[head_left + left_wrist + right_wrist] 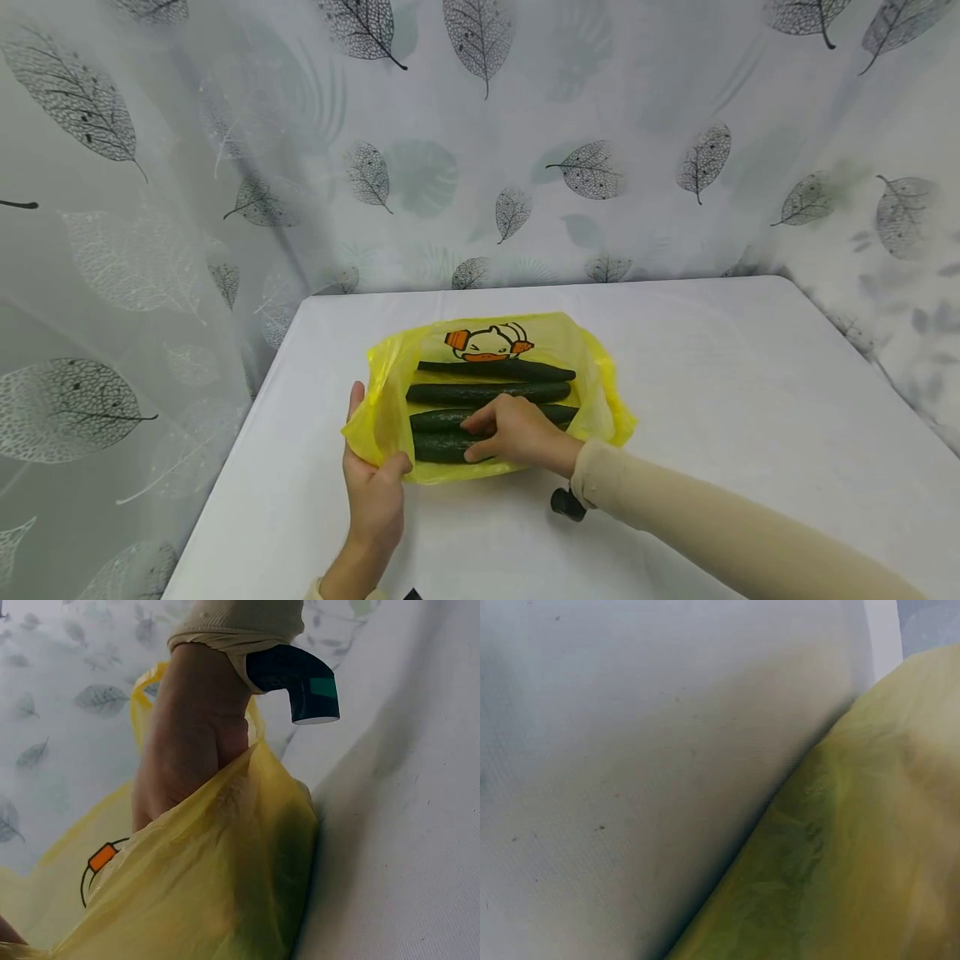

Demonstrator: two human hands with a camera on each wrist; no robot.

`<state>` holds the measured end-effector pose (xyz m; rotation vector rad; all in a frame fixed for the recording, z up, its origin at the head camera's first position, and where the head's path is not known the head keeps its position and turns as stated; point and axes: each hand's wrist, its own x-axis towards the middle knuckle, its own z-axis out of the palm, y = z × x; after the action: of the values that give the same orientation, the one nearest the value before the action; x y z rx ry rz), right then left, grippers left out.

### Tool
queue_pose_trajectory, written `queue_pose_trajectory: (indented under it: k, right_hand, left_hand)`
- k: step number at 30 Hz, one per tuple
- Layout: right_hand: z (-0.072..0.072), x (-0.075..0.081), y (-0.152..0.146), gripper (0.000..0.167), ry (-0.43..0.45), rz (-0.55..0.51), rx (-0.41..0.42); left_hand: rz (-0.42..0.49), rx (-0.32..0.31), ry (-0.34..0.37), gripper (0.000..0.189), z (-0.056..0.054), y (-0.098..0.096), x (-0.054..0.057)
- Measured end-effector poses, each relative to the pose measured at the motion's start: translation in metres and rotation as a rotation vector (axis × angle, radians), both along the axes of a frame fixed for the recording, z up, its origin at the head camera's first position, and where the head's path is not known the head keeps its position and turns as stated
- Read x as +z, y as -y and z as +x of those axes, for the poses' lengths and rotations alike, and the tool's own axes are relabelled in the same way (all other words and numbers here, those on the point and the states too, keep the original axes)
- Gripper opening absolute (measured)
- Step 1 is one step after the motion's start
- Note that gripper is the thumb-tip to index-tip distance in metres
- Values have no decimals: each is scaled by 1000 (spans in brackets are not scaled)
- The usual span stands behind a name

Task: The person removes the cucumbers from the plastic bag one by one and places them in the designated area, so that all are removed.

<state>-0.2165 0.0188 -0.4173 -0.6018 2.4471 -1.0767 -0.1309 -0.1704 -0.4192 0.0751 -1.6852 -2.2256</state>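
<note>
A yellow plastic bag [495,475] with a duck print lies open on the table, several dark green cucumbers [491,393] side by side inside. My left hand [375,500] grips the bag's left edge, thumb at the front rim and fingers behind the plastic. Inside the bag, my right hand [517,429] is over the front cucumber [438,447], thumb and curled fingers on either side of it. In the left wrist view the right hand [187,742] reaches down behind the yellow plastic, its fingertips hidden. The right wrist view has only the bag's side [780,900] and the table.
The white table [720,400] extends to the right of the bag and in front of it. A leaf-patterned curtain [480,167] hangs behind and along both sides. A small dark device [567,504] sits at the right wrist, by the sleeve cuff.
</note>
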Motion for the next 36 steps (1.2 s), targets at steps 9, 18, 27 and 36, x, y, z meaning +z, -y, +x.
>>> queue_pose_trajectory:
  k: [9,18,27,36]
  right_hand:
    - [4,-5,3,32,-129,72,31]
    - [8,-11,4,41,-298,162,84]
    - [10,-17,7,42,-427,230,115]
    - [9,-4,4,38,-415,209,108]
  left_hand:
    - [13,-20,-17,108,1,-1,1]
    - [4,-35,-31,107,2,-1,-1]
    - [-31,-30,-34,105,2,-1,-4]
    - [-39,-11,-17,102,3,0,0]
